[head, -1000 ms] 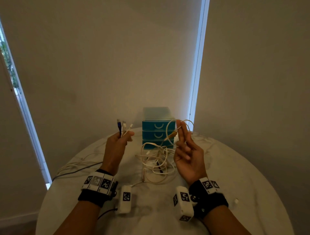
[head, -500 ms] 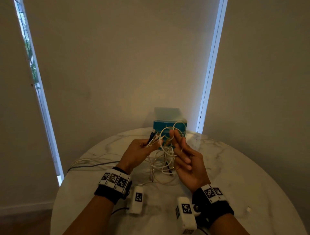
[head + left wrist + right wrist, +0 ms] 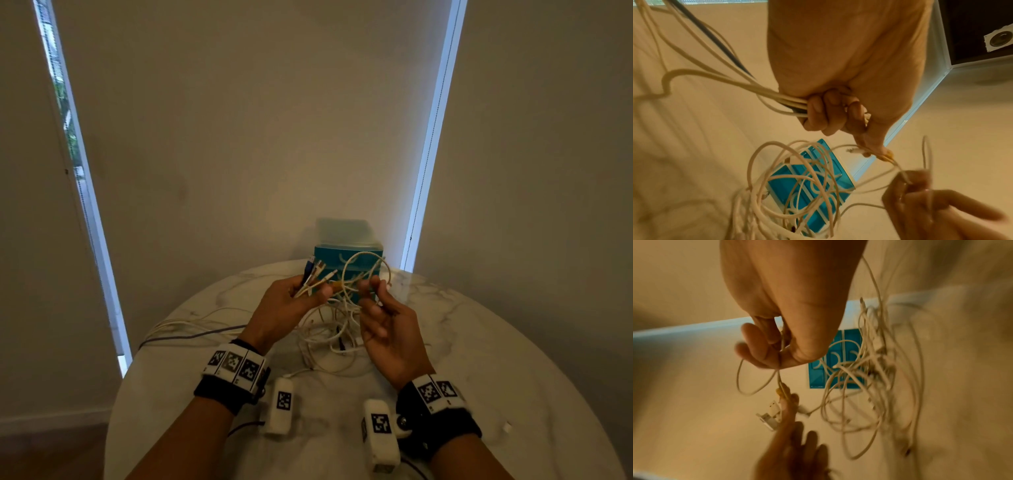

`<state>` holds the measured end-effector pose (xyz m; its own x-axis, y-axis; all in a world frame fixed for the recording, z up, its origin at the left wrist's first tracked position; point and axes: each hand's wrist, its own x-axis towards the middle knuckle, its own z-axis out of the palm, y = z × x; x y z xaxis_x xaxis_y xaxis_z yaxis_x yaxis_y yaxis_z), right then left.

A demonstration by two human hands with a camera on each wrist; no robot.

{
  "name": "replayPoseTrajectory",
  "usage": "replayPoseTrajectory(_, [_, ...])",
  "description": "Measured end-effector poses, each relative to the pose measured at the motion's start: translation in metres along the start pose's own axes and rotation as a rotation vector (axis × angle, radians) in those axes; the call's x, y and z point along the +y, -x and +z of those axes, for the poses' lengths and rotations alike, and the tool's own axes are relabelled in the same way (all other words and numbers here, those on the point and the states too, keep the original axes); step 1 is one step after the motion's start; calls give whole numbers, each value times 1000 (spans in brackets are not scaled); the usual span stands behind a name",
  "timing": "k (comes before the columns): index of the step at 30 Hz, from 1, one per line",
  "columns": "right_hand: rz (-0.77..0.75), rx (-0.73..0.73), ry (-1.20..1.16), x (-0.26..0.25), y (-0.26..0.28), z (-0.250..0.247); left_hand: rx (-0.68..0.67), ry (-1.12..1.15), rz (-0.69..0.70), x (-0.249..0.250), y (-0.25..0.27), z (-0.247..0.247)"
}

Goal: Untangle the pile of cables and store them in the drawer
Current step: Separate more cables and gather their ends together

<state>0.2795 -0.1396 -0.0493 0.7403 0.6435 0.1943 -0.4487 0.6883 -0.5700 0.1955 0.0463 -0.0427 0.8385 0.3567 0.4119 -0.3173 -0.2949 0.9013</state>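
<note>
A tangled pile of white cables (image 3: 330,334) lies on the round marble table (image 3: 479,342), in front of a small teal drawer unit (image 3: 346,255) with shut drawers. My left hand (image 3: 291,301) is raised over the pile and grips a bunch of cable ends (image 3: 313,274), their plugs fanning upward. In the left wrist view its fingers (image 3: 824,112) curl round several cables. My right hand (image 3: 380,308) pinches a thin white cable loop (image 3: 366,270) between thumb and fingers (image 3: 764,350). A yellowish plug (image 3: 783,391) sits between the two hands.
A few loose cables, one dark (image 3: 191,334), trail off the table's left edge. Walls with narrow window strips stand behind the table. A small white bit (image 3: 507,427) lies near the right edge.
My left hand has moved right, bringing its bunch of cable ends up to the right hand. The right hand went from spread fingers to pinching the loop.
</note>
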Motion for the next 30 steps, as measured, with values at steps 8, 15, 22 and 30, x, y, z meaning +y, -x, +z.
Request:
replayPoseTrajectory(8, [-198,157,395,-16,-5,-7,120,-55,-33,-14,-9,-6])
replayPoseTrajectory(15, [-353,8,1263,-6,6,22,-29,-170,-18,-7,-2,-3])
replayPoseTrajectory(22, [-461,147,1599,-4,1,6,-50,-199,-6,2,4,-2])
replayPoseTrajectory(30, [-634,435,1346,-12,3,9,196,-97,-94,10,-1,-6])
